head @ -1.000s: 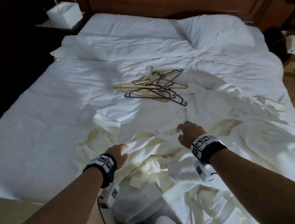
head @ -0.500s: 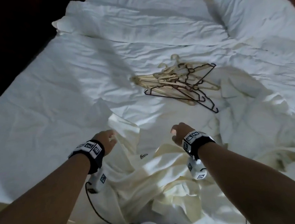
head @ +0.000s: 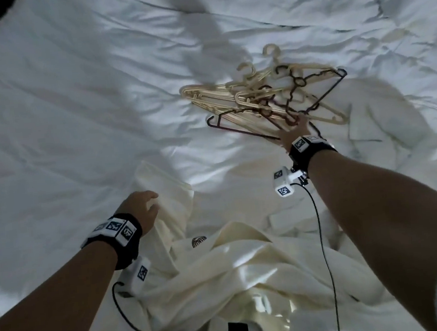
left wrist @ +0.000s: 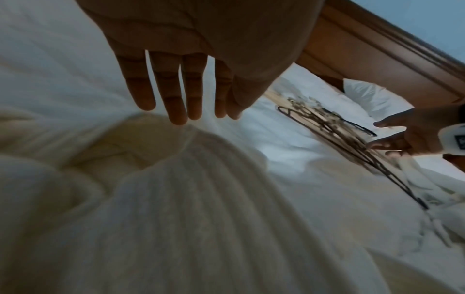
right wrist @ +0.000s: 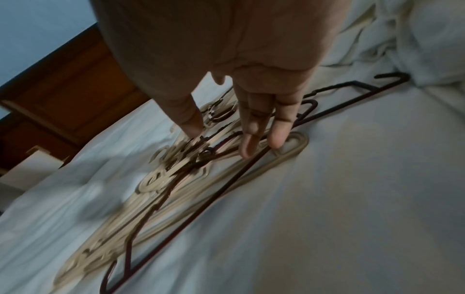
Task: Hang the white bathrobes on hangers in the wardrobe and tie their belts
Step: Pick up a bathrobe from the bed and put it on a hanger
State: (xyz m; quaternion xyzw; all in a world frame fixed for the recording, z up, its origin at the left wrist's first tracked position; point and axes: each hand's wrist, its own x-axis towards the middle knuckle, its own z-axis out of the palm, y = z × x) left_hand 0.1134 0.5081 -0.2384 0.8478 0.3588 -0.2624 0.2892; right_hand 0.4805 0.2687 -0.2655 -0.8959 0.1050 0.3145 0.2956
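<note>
right hand (head: pixel 294 131): fingers spread, holding nothing, touching tangled heap of beige and dark plastic hangers (head: pixel 266 95) | left hand (head: pixel 141 208): open over cream bathrobe (head: pixel 221 268) | risk: interlocked hooks may drag several up; far hangers scatter

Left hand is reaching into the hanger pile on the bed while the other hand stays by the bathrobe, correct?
Wrong hand. The right hand reaches into the hanger pile on the bed, fingers straight; the left hand is by the bathrobe. The head view shows it.
</note>
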